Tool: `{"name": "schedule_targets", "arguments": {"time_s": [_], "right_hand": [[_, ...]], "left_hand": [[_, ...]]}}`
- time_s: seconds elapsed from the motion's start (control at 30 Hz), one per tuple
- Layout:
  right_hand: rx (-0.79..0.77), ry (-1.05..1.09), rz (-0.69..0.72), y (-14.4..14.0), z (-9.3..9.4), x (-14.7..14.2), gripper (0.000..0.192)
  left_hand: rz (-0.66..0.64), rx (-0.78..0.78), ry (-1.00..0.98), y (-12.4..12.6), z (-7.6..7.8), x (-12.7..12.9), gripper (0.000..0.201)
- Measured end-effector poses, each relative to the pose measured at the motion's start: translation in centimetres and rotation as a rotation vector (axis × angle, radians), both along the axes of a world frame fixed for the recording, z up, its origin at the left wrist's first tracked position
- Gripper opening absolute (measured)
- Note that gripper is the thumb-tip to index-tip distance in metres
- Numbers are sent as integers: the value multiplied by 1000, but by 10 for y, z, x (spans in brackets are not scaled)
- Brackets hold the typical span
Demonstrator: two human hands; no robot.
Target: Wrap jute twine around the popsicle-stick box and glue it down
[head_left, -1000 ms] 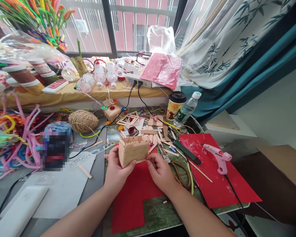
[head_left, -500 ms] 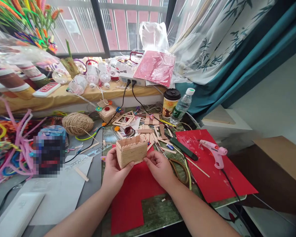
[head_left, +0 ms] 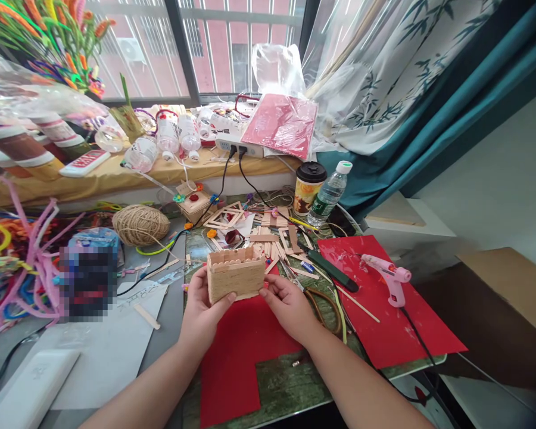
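I hold a small open-topped box made of wooden craft sticks (head_left: 236, 274) above a red paper sheet (head_left: 241, 351). My left hand (head_left: 201, 310) grips its lower left corner, thumb on the front face. My right hand (head_left: 288, 305) pinches its lower right corner. The box's long side faces me squarely.
Loose craft sticks (head_left: 277, 238) lie behind the box. Scissors (head_left: 317, 298) sit right of my right hand. A pink glue gun (head_left: 390, 280) rests on another red sheet (head_left: 384, 310). A twine ball (head_left: 140, 224), a coffee cup (head_left: 308, 187), a water bottle (head_left: 330, 192) and pipe cleaners (head_left: 22, 250) surround the work area.
The box has been turned in my hands so that its long side faces me flat instead of a corner. Both hands keep their grip.
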State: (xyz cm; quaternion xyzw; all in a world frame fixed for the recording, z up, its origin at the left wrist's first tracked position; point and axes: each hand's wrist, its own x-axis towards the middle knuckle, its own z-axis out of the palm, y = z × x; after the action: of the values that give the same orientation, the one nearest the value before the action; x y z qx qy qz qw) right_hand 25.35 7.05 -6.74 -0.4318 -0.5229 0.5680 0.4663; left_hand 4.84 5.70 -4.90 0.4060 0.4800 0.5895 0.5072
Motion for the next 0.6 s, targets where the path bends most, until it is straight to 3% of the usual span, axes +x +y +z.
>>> {"name": "schedule_targets", "arguments": {"time_s": [0.17,0.33,0.6], "right_hand": [[-15,47,-11,-2,-4,2,41],[-30,127,34,-2,0,6,59],[-72,200,7,-2,8,6,69]], "left_hand": [[-39,-17,-132,4,-2,-1,68],[-116,-67,-277,7,1,-2,59],[-191,-148,-455,6,2,0,52]]}}
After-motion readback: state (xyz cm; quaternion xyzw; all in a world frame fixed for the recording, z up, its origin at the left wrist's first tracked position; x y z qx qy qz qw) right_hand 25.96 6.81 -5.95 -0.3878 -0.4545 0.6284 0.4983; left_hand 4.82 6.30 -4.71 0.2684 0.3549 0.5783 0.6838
